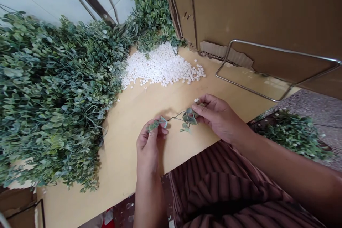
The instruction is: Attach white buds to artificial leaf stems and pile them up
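Note:
A thin artificial leafy sprig [176, 118] stretches between both hands above the tan table [125, 156]. My left hand [149, 142] pinches its left end, thumb and fingers pressed on the small green leaves. My right hand [217, 115] is closed round its right end, where a small white piece [196, 100] shows at the fingertips. A heap of small white plastic pieces [160, 66] lies on the table beyond the hands.
A large pile of green artificial foliage [53, 92] covers the table's left side and back. A cardboard box [253, 10] and a bent metal wire frame [275, 74] stand at the right. More sprigs fill a tray [294, 133] on the floor.

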Motion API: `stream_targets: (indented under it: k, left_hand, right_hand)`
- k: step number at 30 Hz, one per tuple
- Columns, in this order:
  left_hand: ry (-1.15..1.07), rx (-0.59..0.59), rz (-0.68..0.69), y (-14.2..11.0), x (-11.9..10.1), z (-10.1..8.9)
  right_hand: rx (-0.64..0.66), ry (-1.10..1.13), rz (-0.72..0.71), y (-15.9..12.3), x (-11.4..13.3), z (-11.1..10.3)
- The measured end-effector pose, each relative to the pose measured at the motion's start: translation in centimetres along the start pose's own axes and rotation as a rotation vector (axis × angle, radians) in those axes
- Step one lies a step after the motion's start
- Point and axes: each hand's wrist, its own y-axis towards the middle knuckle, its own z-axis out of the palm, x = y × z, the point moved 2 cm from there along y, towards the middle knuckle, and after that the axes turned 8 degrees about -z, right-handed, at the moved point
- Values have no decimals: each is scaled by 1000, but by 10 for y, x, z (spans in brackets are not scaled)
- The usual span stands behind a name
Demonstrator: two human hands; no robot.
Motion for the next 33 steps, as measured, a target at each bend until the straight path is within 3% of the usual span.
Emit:
stream_targets:
  k: [2,7,9,12,15,18,22,27,33]
  left_hand:
    - [150,-73,127,3,-1,-3]
    - [678,-206,730,-16,-11,-5]
    - [688,-252,869,-29,-12,-5]
    - [559,-332,927,-45,-7,-4]
    - [606,-278,886,-46,2,4]
    - [670,-161,793,-39,5,13]
    - [492,-66,540,-28,1,23]
    - [205,78,286,-24,1,28]
    - [27,150,129,-20,7,25]
  right_hand:
    - [-7,-11,12,-2,-1,1]
    - [-15,-19,31,-5,-4,3]
    - [-29,-10,35,-5,-5,3]
    - [-50,1,50,-6,-6,5]
    - [-46,-17,38,-9,-8,7]
    - [33,-116,-69,-14,-8,8]
    - [214,-308,-183,-21,-5,8]
    - [311,-625,-414,-25,-3,7]
    - [405,-950,-743,-27,-1,8]
